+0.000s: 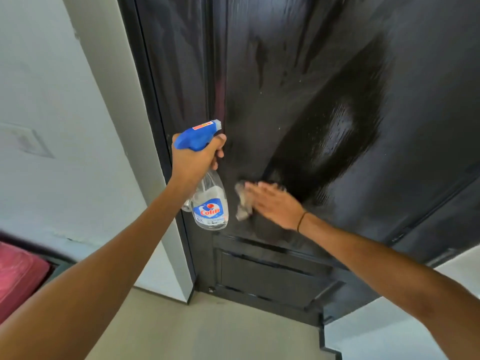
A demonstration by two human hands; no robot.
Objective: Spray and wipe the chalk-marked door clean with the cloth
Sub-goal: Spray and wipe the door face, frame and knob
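The left hand [197,158] is gripping the neck of the spray bottle [209,203], fingers curled around it under the blue trigger head, nozzle pointing at the door [298,74], likely so more spray is ready without putting it down. The right hand [272,201] is pressing the grey cloth [242,203] flat against the door with fingers stretched out and close together, spreading pressure over a broad patch. The cloth is lying low on the main panel, just right of the bottle. Wet dark streaks are showing above and to the right; a few pale specks are remaining, so wiping seems well along.
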